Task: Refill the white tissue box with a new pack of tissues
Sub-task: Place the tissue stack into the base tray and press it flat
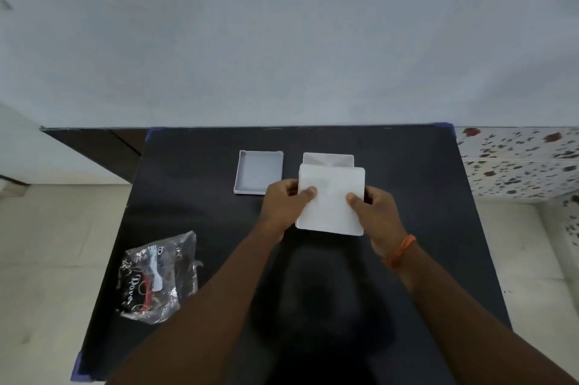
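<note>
Head view, looking down on a dark table (pixel 194 184) against a pale wall; both forearms reach forward and meet over a white stack of tissues (pixel 330 199). The left hand (pixel 286 204) grips the stack's left edge, thumb on top, fingers curled beneath; the right hand (pixel 377 215), an orange thread (pixel 402 251) at its wrist, grips the right edge the same way; both hands are closed on the stack. Just beyond the fingertips sits the open white tissue box (pixel 328 159), partly hidden by the stack; whether the stack rests on its rim cannot be told. Left of the left-hand fingers lies the lid (pixel 258 172), inner side up; nearer the body, left of the left forearm, lies the crumpled clear wrapper (pixel 156 276). To do this step well, it seems wise to keep the stack level and squared, line its edges with the box walls, lower it evenly, and ease the fingers out last so no sheets fold.
</note>
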